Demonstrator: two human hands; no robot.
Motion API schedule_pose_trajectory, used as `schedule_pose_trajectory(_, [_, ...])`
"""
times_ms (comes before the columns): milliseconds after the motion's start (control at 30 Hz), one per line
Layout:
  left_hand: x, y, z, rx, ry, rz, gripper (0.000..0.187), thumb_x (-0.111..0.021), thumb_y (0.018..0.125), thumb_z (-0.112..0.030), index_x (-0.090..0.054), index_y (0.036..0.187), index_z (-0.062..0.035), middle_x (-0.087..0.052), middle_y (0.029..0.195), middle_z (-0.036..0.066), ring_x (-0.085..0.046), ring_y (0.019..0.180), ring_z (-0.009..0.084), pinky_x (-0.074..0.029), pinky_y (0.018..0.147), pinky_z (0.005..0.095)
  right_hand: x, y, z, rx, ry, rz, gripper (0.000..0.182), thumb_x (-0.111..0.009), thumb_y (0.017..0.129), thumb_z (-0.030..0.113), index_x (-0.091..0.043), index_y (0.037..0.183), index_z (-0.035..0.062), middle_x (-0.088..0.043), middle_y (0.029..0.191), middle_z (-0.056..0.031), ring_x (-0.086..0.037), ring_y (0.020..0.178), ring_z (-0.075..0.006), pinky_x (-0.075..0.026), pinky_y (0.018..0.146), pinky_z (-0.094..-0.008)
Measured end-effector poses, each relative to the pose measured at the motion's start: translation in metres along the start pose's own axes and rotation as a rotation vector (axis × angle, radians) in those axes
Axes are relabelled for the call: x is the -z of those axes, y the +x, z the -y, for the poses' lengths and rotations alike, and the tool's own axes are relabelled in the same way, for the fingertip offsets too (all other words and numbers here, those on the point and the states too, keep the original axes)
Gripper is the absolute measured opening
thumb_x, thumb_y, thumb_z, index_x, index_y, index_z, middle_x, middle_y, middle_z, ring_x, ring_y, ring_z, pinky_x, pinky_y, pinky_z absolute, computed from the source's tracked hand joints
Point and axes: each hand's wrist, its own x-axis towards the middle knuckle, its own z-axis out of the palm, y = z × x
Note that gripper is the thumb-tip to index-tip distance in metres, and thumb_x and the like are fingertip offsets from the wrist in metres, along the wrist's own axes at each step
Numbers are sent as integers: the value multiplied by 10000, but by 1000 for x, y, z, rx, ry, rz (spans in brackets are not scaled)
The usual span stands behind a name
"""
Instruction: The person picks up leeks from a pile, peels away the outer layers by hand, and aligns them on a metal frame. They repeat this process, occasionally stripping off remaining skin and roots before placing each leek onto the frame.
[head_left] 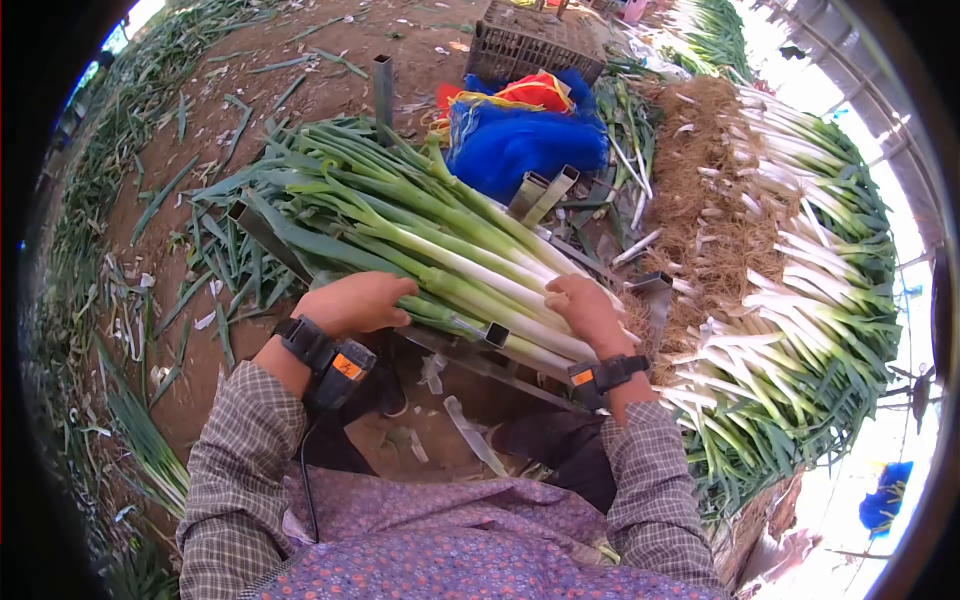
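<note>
A bundle of green onions (450,240) lies across a metal frame (500,365), leaves to the upper left and white stems to the lower right. My left hand (362,303) rests at the near side of the bundle's green part, its fingers curled and touching the leaves. On the white stems near the root end lies my right hand (588,312), thumb and fingers bent over them. What either hand grips, if anything, is hidden. Both wrists carry black straps with small devices.
Blue netting (525,145) with red and yellow cloth lies beyond the bundle, before a plastic crate (535,45). Upright metal posts (384,95) rise around the frame. At the right is a long pile of onions (800,270) with brown roots. Loose leaves litter the soil.
</note>
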Motion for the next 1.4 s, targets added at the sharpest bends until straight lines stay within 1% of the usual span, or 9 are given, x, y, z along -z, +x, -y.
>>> schedule_pose_trajectory(200, [-9,10,5,4,-5,-8,478,-595,838,-225,-531,1269,-28,-619,1086,215,-587,1042,377,-463,884,443,-26,-20,20,111,-242,-20,344,-704,746,149,-532,1025,41,-583,962,-159,-542,942,-360,-475,809,-456])
schedule_pose_trajectory(433, [-18,22,8,40,30,45,456,-598,813,-221,-560,1228,-38,-617,1067,210,-584,1025,381,-468,867,446,-29,-35,-3,3,-19,-21,201,-602,763,71,-573,960,93,-613,928,-132,-576,937,-351,-461,777,-477])
schedule_pose_trajectory(533, [-26,32,15,-40,90,-168,395,-608,810,-180,-578,1179,-40,-606,1059,191,-577,1012,382,-468,863,451,-7,-40,-30,-74,-298,-19,167,-583,773,76,-585,936,112,-635,930,-127,-591,925,-347,-464,755,-482])
schedule_pose_trajectory(667, [-14,42,-10,-146,18,-498,326,-596,811,-78,-592,1137,-52,-569,1127,151,-548,1063,359,-460,904,443,-2,-55,-37,-179,-258,82,171,-605,754,84,-588,922,116,-656,921,-124,-603,917,-340,-470,738,-479])
schedule_pose_trajectory(767, [-20,61,-6,-179,95,-539,358,-607,794,-72,-591,1152,-51,-566,1143,142,-524,1102,344,-445,941,436,5,-53,-47,-218,-180,126,169,-598,751,86,-594,917,110,-658,902,-130,-612,893,-353,-476,735,-472])
schedule_pose_trajectory(1000, [-27,73,-5,-199,249,-509,455,-609,734,-27,-602,1188,-57,-581,1222,121,-496,1170,322,-410,1020,396,18,-53,-48,-274,-87,140,111,-603,755,116,-606,862,88,-655,889,-132,-618,864,-351,-482,719,-464])
schedule_pose_trajectory(1100, [-26,75,-5,-185,284,-510,465,-615,732,-31,-599,1195,-63,-580,1226,117,-495,1168,326,-412,1014,401,-4,-46,-38,-100,-54,8,84,-591,768,122,-593,843,83,-649,860,-134,-615,850,-353,-483,723,-462])
schedule_pose_trajectory(1267, [-25,76,1,-196,274,-515,466,-634,738,-54,-593,1202,-66,-577,1233,109,-495,1150,330,-414,999,419,7,-52,-62,-87,85,64,73,-618,741,88,-573,789,55,-612,811,-161,-601,806,-363,-473,715,-459])
schedule_pose_trajectory(1400, [-16,83,2,-146,246,-439,445,-657,772,-113,-591,1208,-61,-568,1248,109,-477,1170,333,-402,1005,428,11,-75,-75,22,4,-130,80,-611,754,96,-582,806,42,-631,811,-151,-590,785,-358,-480,730,-415])
